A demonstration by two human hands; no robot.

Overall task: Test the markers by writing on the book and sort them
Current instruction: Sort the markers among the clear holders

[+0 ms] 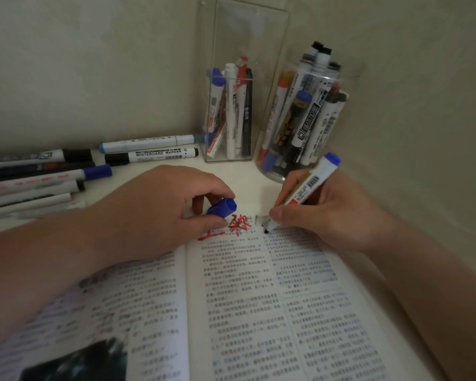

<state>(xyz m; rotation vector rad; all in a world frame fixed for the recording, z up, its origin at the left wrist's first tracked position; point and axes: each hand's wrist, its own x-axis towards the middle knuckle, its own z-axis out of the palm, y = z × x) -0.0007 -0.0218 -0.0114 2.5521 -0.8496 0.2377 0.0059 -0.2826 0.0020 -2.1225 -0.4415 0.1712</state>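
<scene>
1. Blue-ended marker [311, 185] is being gripped by the right hand [322, 213], its tip being pressed onto the right page of the open book [259, 312].
2. Blue cap [222, 207] is being pinched by the left hand [160, 207], beside red writing [231, 226].

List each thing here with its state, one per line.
blue marker, uncapped, tip on the page, held by right hand
blue cap, off, pinched by left hand
book, open, red writing on it
square holder, upright, holds markers
round jar, upright, holds markers
loose markers, lying flat
</scene>
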